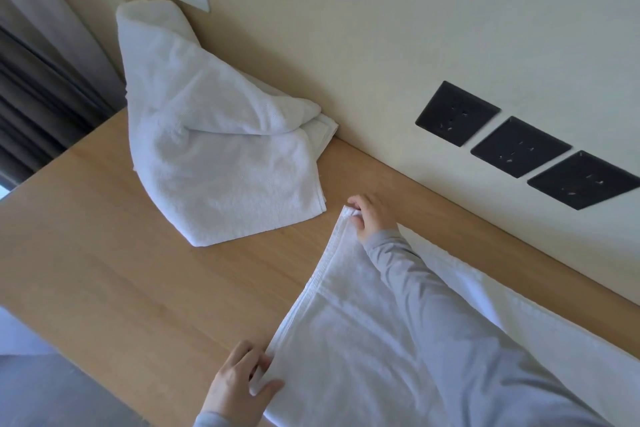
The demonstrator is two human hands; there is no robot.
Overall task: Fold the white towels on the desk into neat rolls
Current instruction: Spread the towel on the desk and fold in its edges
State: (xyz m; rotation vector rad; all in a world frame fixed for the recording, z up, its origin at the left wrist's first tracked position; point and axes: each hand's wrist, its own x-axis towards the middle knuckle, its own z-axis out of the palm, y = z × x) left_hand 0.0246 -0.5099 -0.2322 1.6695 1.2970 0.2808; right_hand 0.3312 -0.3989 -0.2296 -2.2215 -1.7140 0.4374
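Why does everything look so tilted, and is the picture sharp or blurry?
Head view: the wide lens and a tilted head slant the desk and wall. Light is soft and even, with faint shadows and no glare. The crumpled towel is fairly sharp; the sockets look slightly smeared. Both the left hand and the right hand pinch the flat towel.

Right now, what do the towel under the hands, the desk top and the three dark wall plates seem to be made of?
The flat towel looks like white cotton terry: a soft, matt pile with a stitched hem along its edge. The desk top looks like light wood or a wood-look laminate, smooth, with faint grain lines; I cannot tell which. The wall plates seem to be black plastic, slightly glossy.
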